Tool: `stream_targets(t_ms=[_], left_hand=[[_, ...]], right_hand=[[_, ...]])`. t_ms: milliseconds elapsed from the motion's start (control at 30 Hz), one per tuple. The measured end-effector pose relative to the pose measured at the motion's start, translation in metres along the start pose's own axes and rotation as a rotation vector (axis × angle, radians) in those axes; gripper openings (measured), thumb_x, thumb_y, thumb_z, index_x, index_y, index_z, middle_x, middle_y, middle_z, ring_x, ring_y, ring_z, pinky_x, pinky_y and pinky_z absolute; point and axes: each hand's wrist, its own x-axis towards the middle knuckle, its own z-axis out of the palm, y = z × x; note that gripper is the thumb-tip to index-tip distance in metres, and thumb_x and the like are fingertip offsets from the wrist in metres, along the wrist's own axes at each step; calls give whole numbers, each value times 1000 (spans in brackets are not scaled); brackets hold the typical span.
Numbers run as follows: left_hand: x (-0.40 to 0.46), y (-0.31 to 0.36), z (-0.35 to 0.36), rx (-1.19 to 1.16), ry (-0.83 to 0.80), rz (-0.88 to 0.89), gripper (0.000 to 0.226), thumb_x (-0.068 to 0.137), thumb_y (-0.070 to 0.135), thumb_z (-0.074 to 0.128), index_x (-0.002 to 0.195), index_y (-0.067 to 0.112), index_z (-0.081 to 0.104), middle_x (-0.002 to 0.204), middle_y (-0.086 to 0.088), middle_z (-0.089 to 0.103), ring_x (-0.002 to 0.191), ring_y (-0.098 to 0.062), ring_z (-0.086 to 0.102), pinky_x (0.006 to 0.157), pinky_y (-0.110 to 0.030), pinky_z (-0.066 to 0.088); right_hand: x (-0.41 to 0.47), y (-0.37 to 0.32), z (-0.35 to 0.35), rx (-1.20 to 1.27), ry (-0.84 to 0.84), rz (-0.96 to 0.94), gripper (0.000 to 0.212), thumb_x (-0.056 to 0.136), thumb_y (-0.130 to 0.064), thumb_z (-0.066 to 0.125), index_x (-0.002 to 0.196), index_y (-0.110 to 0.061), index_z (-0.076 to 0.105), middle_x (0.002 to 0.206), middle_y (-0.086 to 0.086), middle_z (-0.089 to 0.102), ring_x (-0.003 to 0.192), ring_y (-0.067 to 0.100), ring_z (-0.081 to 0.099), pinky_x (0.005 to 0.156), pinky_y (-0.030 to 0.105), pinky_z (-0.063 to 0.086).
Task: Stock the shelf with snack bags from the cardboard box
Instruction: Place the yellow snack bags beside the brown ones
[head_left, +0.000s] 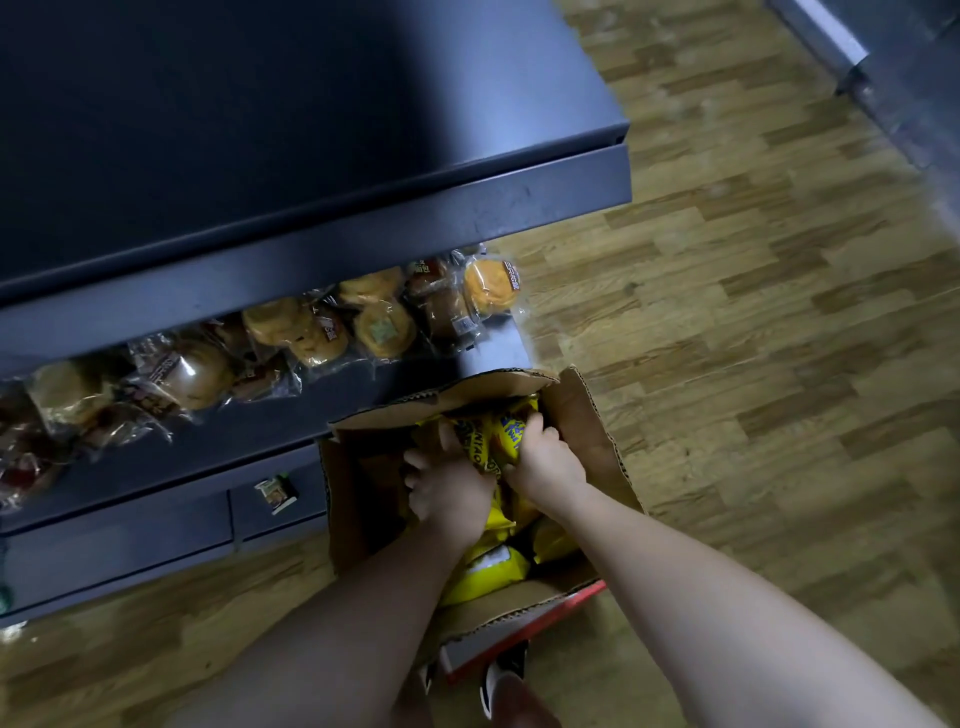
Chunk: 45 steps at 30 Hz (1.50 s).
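Grabbing a bunch of yellow snack bags (491, 441) at lower center, left hand (447, 493) and right hand (545, 460) are both clamping tight inside the cardboard box (592, 431), so one's probably slipping out or getting crushed.

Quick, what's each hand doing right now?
Left hand: closed on yellow plastic snack bags in the brown cardboard box.
Right hand: closed on the same bags.

The cardboard box (587, 415) is plain brown corrugated board, matt, with rough torn edges on its flaps. The snack bags (493, 436) inside are yellow plastic film with a slight sheen. The shelf (332, 249) looks like dark blue painted metal, smooth and dull, scuffed along its front lip. The wrapped buns (384, 322) on it sit in clear glossy plastic. The floor (753, 312) shows wood-grain planks, semi-matt.
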Motion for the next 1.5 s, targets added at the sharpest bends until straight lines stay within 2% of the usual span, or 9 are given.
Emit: stream_targets(t_ms=[267, 500, 700, 833, 967, 1067, 1233, 1333, 1500], left_hand=[[-15, -19, -28, 16, -24, 72, 87, 81, 45, 61, 148, 19, 11, 131, -12, 53, 123, -32, 50, 96, -39, 42], [-38, -36, -64, -55, 26, 195, 90, 79, 53, 64, 143, 12, 17, 130, -14, 53, 119, -34, 53, 94, -42, 45], [-68, -53, -108, -73, 82, 413, 100, 76, 63, 59, 149, 20, 6, 140, -8, 47, 123, -28, 50, 98, -40, 45], [-99, -62, -145, 27, 257, 572, 89, 81, 58, 58, 148, 30, 7, 144, -4, 40, 125, -27, 48, 99, -37, 45], [-130, -77, -177, 43, 460, 677, 88, 80, 47, 63, 147, 31, 9, 136, -6, 48, 110, -29, 60, 87, -36, 49], [-147, -91, -198, -85, 588, 698, 87, 75, 47, 67, 146, 24, 22, 133, -8, 51, 104, -32, 62, 79, -37, 48], [-163, -111, -232, -309, 786, 694, 88, 67, 62, 48, 141, 20, 27, 121, -6, 57, 100, -30, 63, 76, -37, 51], [-166, -122, -257, -430, 851, 708, 82, 78, 43, 68, 143, 20, 24, 125, -2, 54, 106, -24, 60, 81, -34, 49], [-162, -141, -298, -530, 998, 673, 79, 81, 33, 69, 144, 18, 23, 134, -3, 48, 116, -25, 54, 89, -36, 47]], right_hand=[[-19, 5, -23, 66, -39, 20, 57, 80, -37, 66, 119, -6, 36, 122, 10, 56, 114, 33, 56, 80, 38, 43], [-55, 1, -59, 50, -11, -97, 44, 78, -38, 63, 104, -15, 34, 101, 4, 59, 98, 29, 61, 69, 33, 43], [-86, -6, -100, 61, -1, -218, 54, 75, -34, 67, 117, -18, 37, 102, 6, 62, 88, 23, 60, 72, 35, 49], [-104, -16, -133, 163, 27, -291, 52, 76, -26, 66, 120, -17, 39, 108, 10, 61, 90, 22, 60, 73, 32, 50], [-126, -35, -160, 278, -26, -411, 82, 69, -29, 66, 143, -20, 32, 123, 6, 57, 97, 14, 58, 78, 23, 50], [-146, -53, -177, 398, -112, -504, 67, 77, -19, 65, 137, -31, 40, 94, -2, 61, 70, 8, 57, 59, 19, 48], [-164, -89, -193, 662, -217, -552, 59, 75, -18, 75, 126, -39, 53, 123, -2, 63, 109, 17, 62, 95, 37, 52], [-174, -118, -197, 723, -350, -579, 52, 73, -20, 76, 120, -36, 60, 119, -1, 68, 109, 21, 65, 95, 39, 52], [-186, -179, -201, 893, -380, -672, 49, 79, -9, 71, 124, -21, 56, 116, 8, 69, 105, 27, 66, 88, 39, 53]])
